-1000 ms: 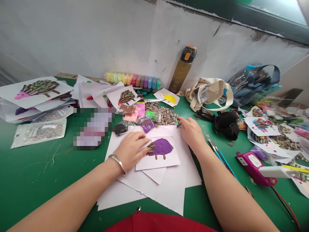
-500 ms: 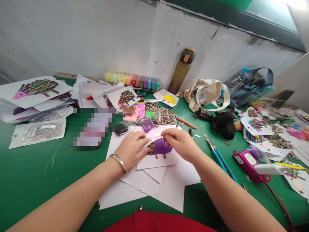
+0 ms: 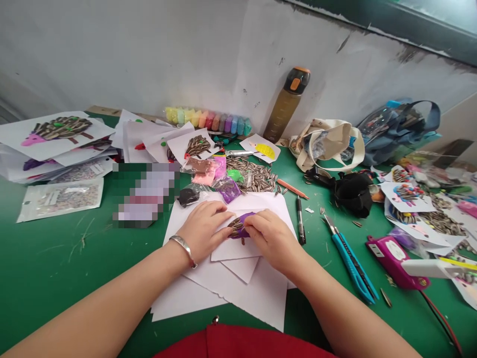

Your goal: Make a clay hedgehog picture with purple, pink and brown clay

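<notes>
A purple clay shape (image 3: 242, 219) lies on a white card (image 3: 227, 251) on top of several white sheets (image 3: 257, 303). Striped sunflower seeds (image 3: 235, 227) are set in its left end, and a short brown leg shows below. My left hand (image 3: 205, 229) rests on the card, fingers apart, thumb tip beside the seeds. Over the right part of the purple clay, my right hand (image 3: 274, 238) has thumb and forefinger pinched together; whatever is between them is hidden. Behind the sheets is a pile of loose seeds (image 3: 257, 175).
Clay packets (image 3: 227, 189) sit behind my hands. A pen (image 3: 300, 221), a blue cutter (image 3: 352, 263) and a magenta glue gun (image 3: 397, 261) lie at right. Farther back are a bottle (image 3: 286, 104) and a cloth bag (image 3: 328, 144). Seed-covered pictures (image 3: 55, 132) are stacked at left.
My right hand has moved down onto the purple clay and covers more of it. More of the pen shows. My left hand has stayed in place. The view has shifted slightly.
</notes>
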Motion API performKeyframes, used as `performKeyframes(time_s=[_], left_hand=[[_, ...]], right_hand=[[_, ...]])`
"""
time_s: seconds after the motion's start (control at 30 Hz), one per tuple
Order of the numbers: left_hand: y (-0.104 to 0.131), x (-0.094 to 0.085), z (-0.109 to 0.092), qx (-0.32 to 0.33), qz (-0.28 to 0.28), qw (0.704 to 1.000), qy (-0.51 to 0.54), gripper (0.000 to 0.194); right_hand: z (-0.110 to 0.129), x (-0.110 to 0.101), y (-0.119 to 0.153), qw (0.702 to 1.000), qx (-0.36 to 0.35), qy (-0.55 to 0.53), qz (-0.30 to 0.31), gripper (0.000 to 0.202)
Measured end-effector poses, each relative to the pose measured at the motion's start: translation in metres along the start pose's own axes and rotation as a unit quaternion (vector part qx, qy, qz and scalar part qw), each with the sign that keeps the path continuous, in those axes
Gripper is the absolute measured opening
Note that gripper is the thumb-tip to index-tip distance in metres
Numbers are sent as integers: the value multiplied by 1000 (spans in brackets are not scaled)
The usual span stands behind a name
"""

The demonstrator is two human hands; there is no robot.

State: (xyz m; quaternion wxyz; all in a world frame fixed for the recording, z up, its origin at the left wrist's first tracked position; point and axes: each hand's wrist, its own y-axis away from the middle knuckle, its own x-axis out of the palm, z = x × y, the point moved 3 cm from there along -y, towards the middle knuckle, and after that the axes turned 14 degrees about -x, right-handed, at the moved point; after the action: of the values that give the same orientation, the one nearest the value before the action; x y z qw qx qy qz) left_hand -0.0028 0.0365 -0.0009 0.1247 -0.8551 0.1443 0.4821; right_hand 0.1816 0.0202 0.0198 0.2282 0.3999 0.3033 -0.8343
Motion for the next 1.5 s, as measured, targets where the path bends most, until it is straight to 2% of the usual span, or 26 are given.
performKeyframes(time_s=[0.1, 0.47, 0.73, 0.93, 1.27, 1.37, 1.5], left_hand=[[0, 0, -1, 3, 1, 1000, 3, 32], [-1, 0, -1, 1, 5, 1000, -6, 34], [0, 0, -1, 3, 3, 1000, -6, 34], [-1, 1, 0, 1, 5, 1000, -7, 34], [-1, 1, 0, 1, 2, 1000, -8, 34], [0, 1, 0, 0, 3, 1000, -8, 34], [0, 0, -1, 0, 2, 1000, -5, 34]], right_hand=[[0, -1, 0, 1000, -11, 20, -17, 19], [-4, 5, 3, 999, -26, 0, -22, 18], [-4, 5, 4, 996, -91, 16, 2, 18], [-4, 4, 5, 995, -90, 35, -11, 19], [-5, 11, 4, 992, -88, 92, 4, 19], [-4, 12, 4, 992, -86, 91, 17, 21], [-4, 11, 4, 995, -75, 61, -5, 22]])
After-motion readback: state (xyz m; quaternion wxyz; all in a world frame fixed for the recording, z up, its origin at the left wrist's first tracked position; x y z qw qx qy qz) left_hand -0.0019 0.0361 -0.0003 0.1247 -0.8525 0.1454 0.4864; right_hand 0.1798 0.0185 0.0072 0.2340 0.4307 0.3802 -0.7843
